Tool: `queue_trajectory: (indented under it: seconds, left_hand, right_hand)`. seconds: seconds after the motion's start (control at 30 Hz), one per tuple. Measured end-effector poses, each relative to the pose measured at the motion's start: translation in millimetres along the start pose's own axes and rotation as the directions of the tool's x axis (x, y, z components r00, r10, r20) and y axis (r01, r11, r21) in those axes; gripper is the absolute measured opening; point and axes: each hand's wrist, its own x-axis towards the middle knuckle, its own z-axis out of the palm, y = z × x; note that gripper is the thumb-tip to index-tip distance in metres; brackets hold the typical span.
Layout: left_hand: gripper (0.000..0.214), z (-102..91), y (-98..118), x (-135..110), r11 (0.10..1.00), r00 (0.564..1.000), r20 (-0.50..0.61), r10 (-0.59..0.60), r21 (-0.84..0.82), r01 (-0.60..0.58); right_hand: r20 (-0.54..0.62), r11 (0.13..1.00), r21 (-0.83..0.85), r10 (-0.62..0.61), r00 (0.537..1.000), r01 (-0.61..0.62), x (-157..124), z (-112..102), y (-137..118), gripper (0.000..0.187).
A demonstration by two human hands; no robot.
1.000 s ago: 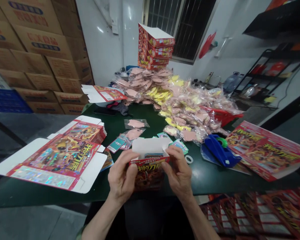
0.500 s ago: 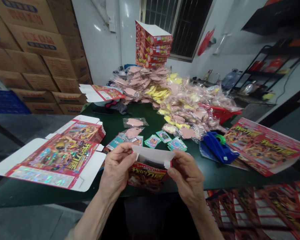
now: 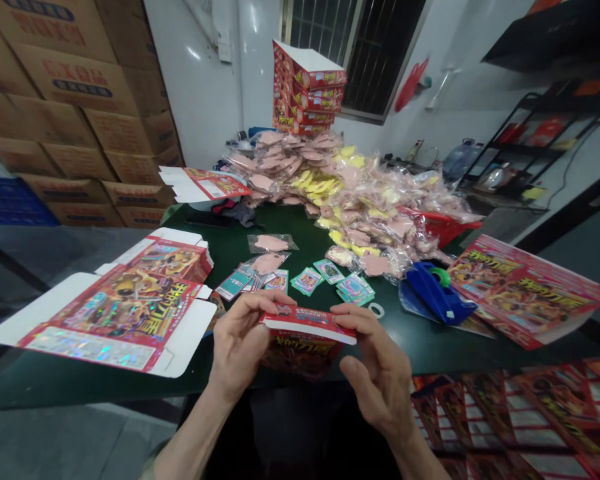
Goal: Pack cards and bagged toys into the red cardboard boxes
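In the head view a small red printed box [image 3: 300, 357] stands upright at the table's front edge, its top flap [image 3: 307, 319] folded over. My left hand [image 3: 243, 340] is closed around the box's left end, the fingertips lying on the flap. The fingers of my right hand [image 3: 377, 363] bend over the flap's right end, with that thumb held off the front. What is inside the box is hidden. Just beyond it lie fanned cards [image 3: 305, 281], more cards [image 3: 355, 289], a teal card pack [image 3: 234, 283] and a white ring [image 3: 376, 310].
Flattened printed cartons [image 3: 130, 300] are stacked at left. A heap of bagged pink and yellow pieces [image 3: 325, 180] covers the back, red boxes [image 3: 307, 90] piled behind it. A blue tape dispenser [image 3: 437, 293] and a large printed carton [image 3: 525, 287] sit at right.
The box's white-sided top flap, raised before, is now folded down with its red side showing. My right thumb has come away from the box front. The white ring has come into view.
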Motion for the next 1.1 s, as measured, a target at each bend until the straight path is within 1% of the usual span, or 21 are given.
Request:
queue_trajectory:
  seconds: [0.07, 0.13, 0.2, 0.3, 0.37, 0.43, 0.5, 0.6, 0.67, 0.8, 0.83, 0.9, 0.93, 1.0, 1.03, 1.1]
  left_hand:
    - [0.012, -2.4, 6, 1, 0.989, 0.998, 0.054, -0.022, 0.150, 0.013]
    - [0.011, -4.6, 9, 3, 0.968, 0.993, 0.118, -0.027, 0.249, -0.004]
    - [0.011, -5.6, 6, 4, 0.966, 0.990, 0.141, -0.003, 0.256, -0.034]
    - [0.012, -4.2, -4, 3, 0.979, 0.996, 0.065, 0.067, 0.188, -0.079]
    - [0.014, -3.1, -11, 2, 0.981, 0.993, 0.010, 0.117, 0.152, -0.117]
    - [0.015, -3.6, -15, 1, 0.981, 0.990, -0.015, 0.144, 0.133, -0.140]
    - [0.015, -5.5, -15, 1, 0.985, 0.992, -0.006, 0.126, 0.119, -0.125]
    - [0.014, -8.8, -14, 1, 0.988, 0.994, 0.045, 0.099, 0.116, -0.103]
    - [0.015, -10.0, -14, 1, 0.984, 0.990, 0.073, 0.119, 0.127, -0.128]
    - [0.017, -11.6, -15, -1, 0.974, 0.980, 0.102, 0.168, 0.136, -0.182]
    - [0.016, -12.0, -15, -1, 0.973, 0.977, 0.120, 0.175, 0.129, -0.191]
    - [0.013, -11.8, -14, -1, 0.967, 0.964, 0.183, 0.194, 0.131, -0.220]
    - [0.015, -11.1, -14, 0, 0.955, 0.952, 0.222, 0.210, 0.161, -0.248]
    - [0.030, -8.2, -14, 2, 0.906, 0.923, 0.283, 0.261, 0.259, -0.336]
    - [0.036, -6.4, -14, 3, 0.872, 0.910, 0.296, 0.291, 0.308, -0.379]
    - [0.041, -2.8, -15, 3, 0.818, 0.890, 0.294, 0.347, 0.369, -0.441]
  right_hand:
    - [-0.039, 1.000, 0.014, 0.021, 0.999, -0.021, 3, -1, -5, 0.017]
    - [-0.060, 0.998, -0.007, 0.054, 0.997, -0.054, 5, 1, -10, 0.013]
    - [-0.049, 0.995, -0.046, 0.084, 0.995, -0.087, 8, 3, -14, 0.015]
    - [-0.062, 0.988, -0.122, 0.088, 0.994, -0.095, 10, 8, -19, 0.019]
    - [-0.070, 0.985, -0.157, 0.054, 0.996, -0.065, 12, 11, -20, 0.019]
    - [-0.070, 0.985, -0.173, 0.005, 0.998, -0.017, 12, 14, -22, 0.020]
    - [-0.082, 0.981, -0.191, -0.044, 0.996, 0.028, 12, 17, -21, 0.022]
    - [-0.152, 0.971, -0.224, -0.121, 0.981, 0.085, 6, 24, -13, 0.025]
    - [-0.225, 0.964, -0.234, -0.178, 0.958, 0.124, 0, 31, -5, 0.027]
    - [-0.362, 0.946, -0.223, -0.303, 0.882, 0.234, -8, 47, 11, 0.028]
    - [-0.377, 0.942, -0.218, -0.321, 0.869, 0.253, -9, 50, 13, 0.027]
    - [-0.382, 0.939, -0.216, -0.332, 0.862, 0.266, -11, 54, 16, 0.027]
    - [-0.373, 0.938, -0.222, -0.333, 0.866, 0.265, -12, 56, 17, 0.028]
    - [-0.353, 0.936, -0.248, -0.328, 0.876, 0.250, -14, 58, 18, 0.032]
    - [-0.344, 0.933, -0.269, -0.327, 0.880, 0.241, -15, 59, 18, 0.034]
    - [-0.331, 0.921, -0.314, -0.334, 0.883, 0.230, -17, 60, 17, 0.039]
